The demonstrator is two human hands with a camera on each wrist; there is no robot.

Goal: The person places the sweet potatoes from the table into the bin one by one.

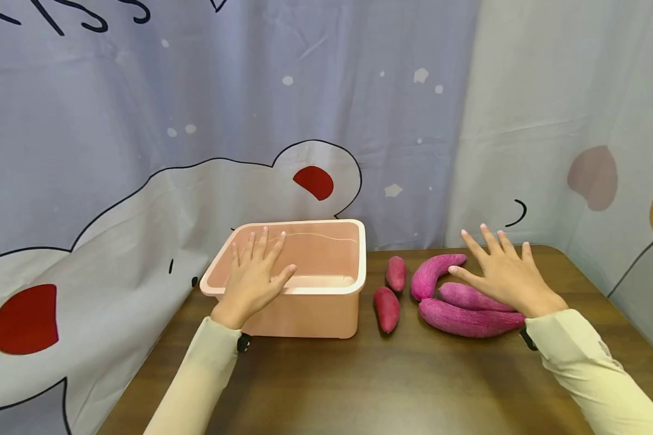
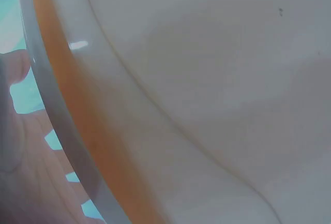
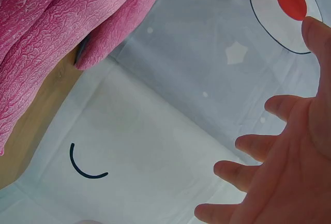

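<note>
My left hand has its fingers spread and overlaps the front rim of a pink plastic basin in the head view. No object is between its fingers. In the left wrist view the basin's wall fills most of the picture, with the palm at the left edge. On the other side my right hand, also spread and holding nothing, is nearest to three larger purple sweet potatoes. Their wrinkled skin shows close in the right wrist view. Two smaller red sweet potatoes lie between them and the basin.
Everything stands on a brown wooden table. A printed curtain hangs right behind its back edge and along both sides. Cream sleeves cover both forearms, with a dark wrist device at the left cuff.
</note>
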